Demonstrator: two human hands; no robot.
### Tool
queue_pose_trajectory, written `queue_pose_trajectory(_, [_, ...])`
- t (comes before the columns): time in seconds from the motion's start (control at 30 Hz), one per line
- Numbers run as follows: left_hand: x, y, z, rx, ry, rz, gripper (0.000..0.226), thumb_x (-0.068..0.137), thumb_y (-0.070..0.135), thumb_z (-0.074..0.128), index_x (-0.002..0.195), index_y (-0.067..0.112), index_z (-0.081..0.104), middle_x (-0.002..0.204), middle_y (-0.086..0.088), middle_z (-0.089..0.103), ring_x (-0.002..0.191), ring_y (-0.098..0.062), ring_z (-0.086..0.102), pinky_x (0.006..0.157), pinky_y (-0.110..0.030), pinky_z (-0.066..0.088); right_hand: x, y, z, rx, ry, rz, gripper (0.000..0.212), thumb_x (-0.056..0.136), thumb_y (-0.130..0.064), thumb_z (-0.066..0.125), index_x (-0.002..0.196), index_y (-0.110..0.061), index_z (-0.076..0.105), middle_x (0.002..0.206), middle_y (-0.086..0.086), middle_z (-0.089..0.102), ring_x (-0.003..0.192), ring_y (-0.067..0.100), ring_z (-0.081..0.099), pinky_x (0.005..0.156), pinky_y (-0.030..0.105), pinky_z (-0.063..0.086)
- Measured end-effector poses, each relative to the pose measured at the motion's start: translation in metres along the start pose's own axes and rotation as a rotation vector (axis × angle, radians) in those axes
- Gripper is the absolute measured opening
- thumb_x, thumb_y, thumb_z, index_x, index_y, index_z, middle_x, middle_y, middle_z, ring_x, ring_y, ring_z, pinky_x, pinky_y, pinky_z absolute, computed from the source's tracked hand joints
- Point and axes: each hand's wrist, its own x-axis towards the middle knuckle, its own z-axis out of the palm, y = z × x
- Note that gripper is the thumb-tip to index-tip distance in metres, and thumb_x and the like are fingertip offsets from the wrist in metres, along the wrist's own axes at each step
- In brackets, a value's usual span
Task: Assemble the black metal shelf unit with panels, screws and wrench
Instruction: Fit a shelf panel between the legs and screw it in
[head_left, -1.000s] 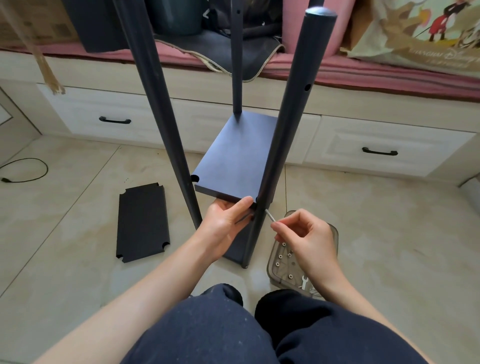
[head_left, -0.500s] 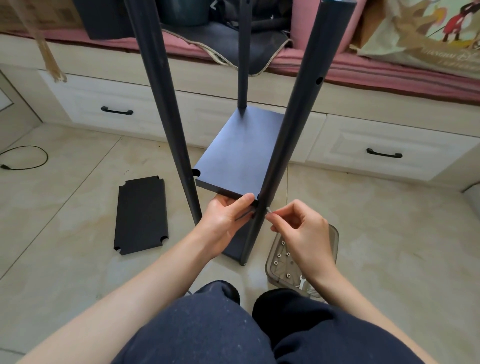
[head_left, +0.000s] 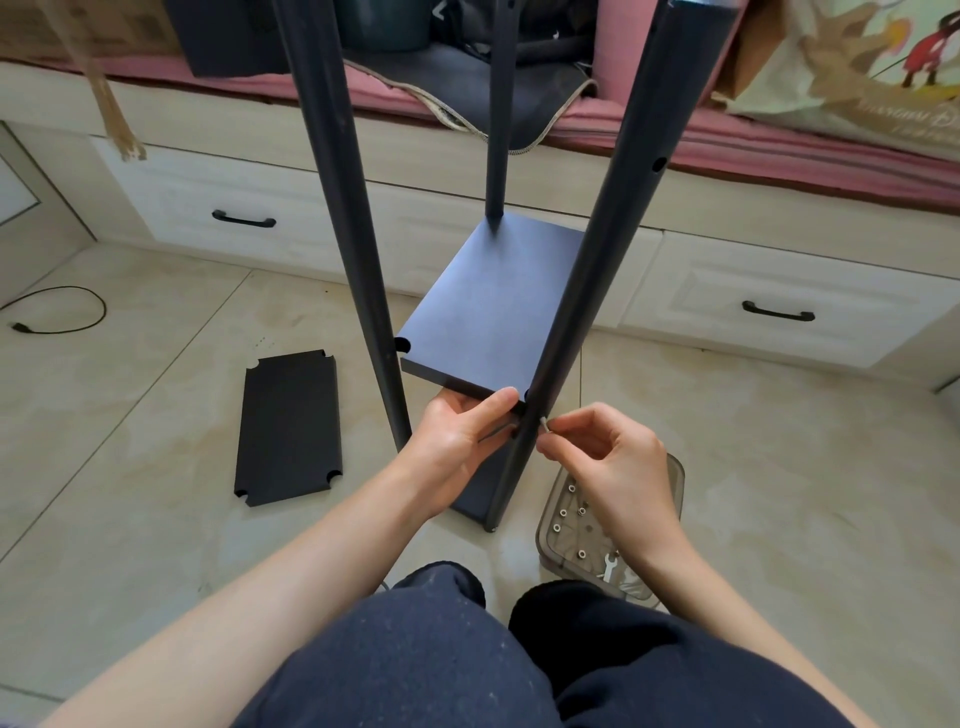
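Left hand (head_left: 457, 436) grips panel (head_left: 488, 317); right hand (head_left: 608, 457) pinches screw (head_left: 544, 423) at pole (head_left: 571, 322)

Left hand (head_left: 457, 436) gripping shelf panel (head_left: 488, 317), right hand (head_left: 608, 457) pinching screw (head_left: 544, 423) at pole (head_left: 582, 291)

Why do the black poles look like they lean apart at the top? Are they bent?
Head view: probably not bent; the wide-angle lens splays the near right pole and the left pole outward. Soft daylight, no glare, and the right hand is sharp.

Screw (head_left: 543, 423) apparently reaches post (head_left: 597, 291).
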Motion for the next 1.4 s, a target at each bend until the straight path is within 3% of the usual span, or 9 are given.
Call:
queue_pose_trajectory(0.27, [-0.001, 0.001, 0.000, 0.027, 0.019, -0.014, 0.036, 0.099, 0.011, 0.060, 0.129, -0.009, 0.056, 0.124, -0.027, 0.067, 0.115, -0.040, 0.066, 0.110, -0.052, 0.046, 0.001, -0.002, 0.004, 0.063, 0.040, -0.010, 0.014, 0.081, -0.006, 0.076, 0.081, -0.019, 0.074, 0.074, -0.003, 0.075, 0.072, 0.012, 0.074, 0.073, 0.026, 0.059])
queue_pose_trajectory(0.47, [-0.002, 0.002, 0.001, 0.046, 0.027, -0.019, 0.033, 0.099, 0.013, 0.061, 0.126, -0.005, 0.059, 0.123, -0.024, 0.068, 0.114, -0.038, 0.067, 0.110, -0.052, 0.045, 0.003, -0.006, 0.002, 0.047, 0.042, 0.028, 0.010, 0.080, -0.011, 0.079, 0.076, -0.018, 0.074, 0.067, -0.001, 0.073, 0.064, 0.014, 0.073, 0.065, 0.025, 0.058])
queue_pose_trajectory(0.73, [-0.001, 0.001, 0.001, 0.050, 0.032, -0.021, 0.034, 0.099, 0.012, 0.061, 0.128, -0.005, 0.056, 0.123, -0.024, 0.068, 0.114, -0.037, 0.068, 0.109, -0.051, 0.047, 0.004, -0.011, 0.004, -0.194, 0.045, -0.112, 0.005, 0.081, -0.011, 0.078, 0.084, -0.013, 0.075, 0.070, -0.008, 0.072, 0.067, 0.002, 0.070, 0.068, 0.019, 0.056])
queue_pose_trajectory(0.93, [-0.001, 0.001, 0.001, 0.038, 0.041, -0.015, 0.037, 0.099, 0.010, 0.060, 0.131, -0.007, 0.054, 0.125, -0.026, 0.067, 0.115, -0.040, 0.066, 0.108, -0.051, 0.048, 0.005, -0.013, 0.003, -0.116, 0.084, -0.009, 0.010, 0.078, -0.017, 0.081, 0.075, -0.016, 0.072, 0.062, -0.006, 0.070, 0.059, 0.006, 0.068, 0.061, 0.018, 0.052])
queue_pose_trajectory(1.03, [-0.001, 0.001, 0.001, 0.028, 0.048, -0.016, 0.034, 0.098, 0.009, 0.061, 0.128, -0.006, 0.056, 0.124, -0.026, 0.067, 0.115, -0.040, 0.066, 0.108, -0.051, 0.048, 0.005, -0.013, 0.003, -0.183, 0.076, -0.050, 0.012, 0.079, -0.019, 0.081, 0.073, -0.019, 0.071, 0.061, -0.007, 0.068, 0.059, 0.008, 0.067, 0.063, 0.024, 0.054])
queue_pose_trajectory(1.17, [-0.001, 0.002, 0.001, 0.030, 0.054, -0.015, 0.034, 0.097, 0.010, 0.063, 0.128, -0.004, 0.058, 0.121, -0.023, 0.070, 0.112, -0.037, 0.068, 0.107, -0.051, 0.049, 0.010, -0.012, -0.001, -0.299, 0.042, -0.176, 0.010, 0.081, -0.014, 0.079, 0.075, -0.015, 0.071, 0.059, -0.010, 0.065, 0.060, 0.005, 0.065, 0.060, 0.011, 0.046])
queue_pose_trajectory(1.27, [-0.001, 0.001, 0.001, 0.030, 0.062, -0.010, 0.036, 0.095, 0.010, 0.065, 0.127, -0.004, 0.058, 0.120, -0.022, 0.070, 0.111, -0.037, 0.069, 0.106, -0.051, 0.050, 0.010, -0.013, 0.001, -0.476, 0.019, -0.323, 0.008, 0.081, -0.011, 0.079, 0.080, -0.009, 0.072, 0.066, -0.005, 0.067, 0.061, 0.010, 0.064, 0.061, 0.015, 0.046])
queue_pose_trajectory(1.33, [-0.002, 0.001, 0.001, 0.029, 0.065, -0.014, 0.036, 0.095, 0.011, 0.066, 0.127, -0.004, 0.058, 0.120, -0.022, 0.070, 0.111, -0.036, 0.069, 0.106, -0.051, 0.049, 0.012, -0.012, 0.000, -0.424, 0.024, -0.255, 0.008, 0.080, -0.012, 0.079, 0.077, -0.012, 0.072, 0.064, -0.006, 0.068, 0.060, 0.011, 0.065, 0.060, 0.016, 0.047])
queue_pose_trajectory(1.4, [-0.002, 0.001, 0.000, 0.033, 0.056, -0.019, 0.033, 0.095, 0.011, 0.066, 0.124, -0.002, 0.060, 0.119, -0.021, 0.071, 0.111, -0.035, 0.069, 0.107, -0.051, 0.049, 0.015, -0.014, -0.001, -0.174, 0.007, -0.038, 0.010, 0.077, -0.012, 0.080, 0.071, -0.016, 0.073, 0.058, -0.003, 0.069, 0.058, 0.010, 0.068, 0.058, 0.016, 0.049])
